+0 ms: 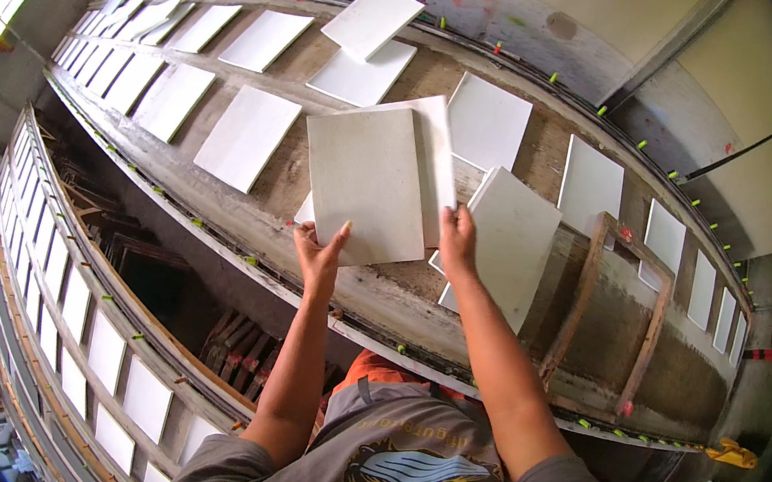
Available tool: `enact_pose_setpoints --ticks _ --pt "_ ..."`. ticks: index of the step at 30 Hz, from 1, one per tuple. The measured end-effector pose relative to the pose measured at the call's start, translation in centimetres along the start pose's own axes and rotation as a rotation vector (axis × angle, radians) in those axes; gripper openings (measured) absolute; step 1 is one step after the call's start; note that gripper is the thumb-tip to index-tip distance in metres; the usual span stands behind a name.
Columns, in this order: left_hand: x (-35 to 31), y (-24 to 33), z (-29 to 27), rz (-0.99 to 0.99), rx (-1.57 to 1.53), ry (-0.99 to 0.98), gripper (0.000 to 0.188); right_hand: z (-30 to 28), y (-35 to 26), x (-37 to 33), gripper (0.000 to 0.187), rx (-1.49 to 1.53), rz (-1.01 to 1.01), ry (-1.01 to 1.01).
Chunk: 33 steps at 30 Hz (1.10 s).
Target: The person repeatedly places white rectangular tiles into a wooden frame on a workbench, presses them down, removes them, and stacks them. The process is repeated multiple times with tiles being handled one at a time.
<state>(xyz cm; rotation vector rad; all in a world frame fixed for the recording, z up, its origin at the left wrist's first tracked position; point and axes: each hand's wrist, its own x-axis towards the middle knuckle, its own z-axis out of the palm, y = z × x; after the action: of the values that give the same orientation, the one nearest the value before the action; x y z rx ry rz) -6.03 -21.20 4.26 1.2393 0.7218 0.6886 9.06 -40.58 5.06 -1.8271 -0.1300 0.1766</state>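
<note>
A long, stained counter [543,154] sweeps across a workshop, with flat white boards [247,139] laid out along it in two rows. Over its middle, I see a grey panel [364,181] overlapping a white panel [434,141]. My left hand [319,250] pinches the grey panel's lower edge, thumb on its face; my right hand [459,239] is closed on the white panel's right edge. Rightward, a wooden frame [626,236] lies on the counter.

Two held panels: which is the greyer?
The front panel, gripped in the left hand. Its face is grey-beige; the rear panel, its edge in the right hand, is white.
</note>
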Motion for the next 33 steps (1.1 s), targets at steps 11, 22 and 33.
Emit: enact_pose_setpoints --ticks 11,22,33 --pt "-4.3 -3.5 7.4 -0.049 -0.041 -0.152 0.042 -25.1 8.6 -0.7 0.037 0.219 0.252 0.497" --pt "-11.8 -8.5 17.8 0.406 1.158 0.064 0.051 -46.6 15.9 -7.4 0.036 0.254 0.254 0.648" --pt "-30.1 -10.2 29.7 0.262 0.668 -0.644 0.049 -57.9 20.9 -12.1 0.054 0.149 0.415 0.340"
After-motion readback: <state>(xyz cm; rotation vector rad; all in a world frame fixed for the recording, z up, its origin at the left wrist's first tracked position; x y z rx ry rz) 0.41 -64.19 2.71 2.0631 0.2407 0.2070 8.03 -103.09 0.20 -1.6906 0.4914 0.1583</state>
